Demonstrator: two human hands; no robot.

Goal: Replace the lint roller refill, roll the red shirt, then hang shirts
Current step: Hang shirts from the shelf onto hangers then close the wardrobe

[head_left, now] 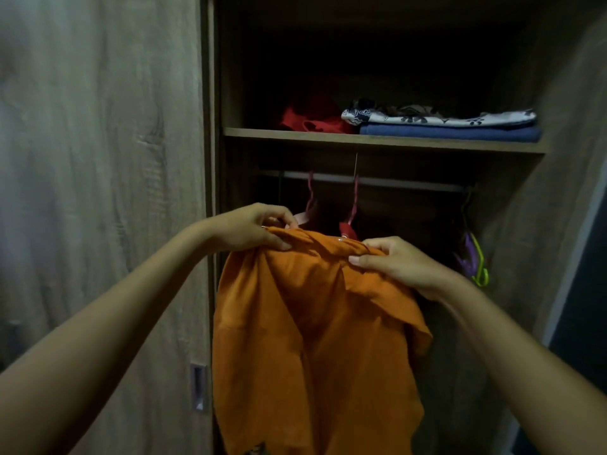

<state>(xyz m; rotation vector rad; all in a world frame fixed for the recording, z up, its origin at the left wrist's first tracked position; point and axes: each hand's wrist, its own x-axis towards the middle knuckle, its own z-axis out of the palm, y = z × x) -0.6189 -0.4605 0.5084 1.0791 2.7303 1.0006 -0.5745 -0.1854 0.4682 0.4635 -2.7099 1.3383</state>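
An orange shirt (pixel 312 323) hangs in the open wardrobe, below the metal rail (pixel 394 183). My left hand (pixel 253 229) pinches its left shoulder, and my right hand (pixel 394 264) pinches its right shoulder near the collar. Two pink hangers hook over the rail: one (pixel 307 208) just beside my left fingers, the other (pixel 353 205) behind the collar, with a red piece (pixel 346 228) showing at its base. Which hanger carries the shirt is hidden by the cloth. A red garment (pixel 312 121) lies crumpled on the shelf above.
The shelf (pixel 377 141) also holds a folded blue cloth (pixel 450 133) with a white patterned one (pixel 437 117) on top. Purple and green hangers (pixel 474 257) dangle at the rail's right end. A sliding wardrobe door (pixel 98 192) with a recessed handle (pixel 198 387) stands at left.
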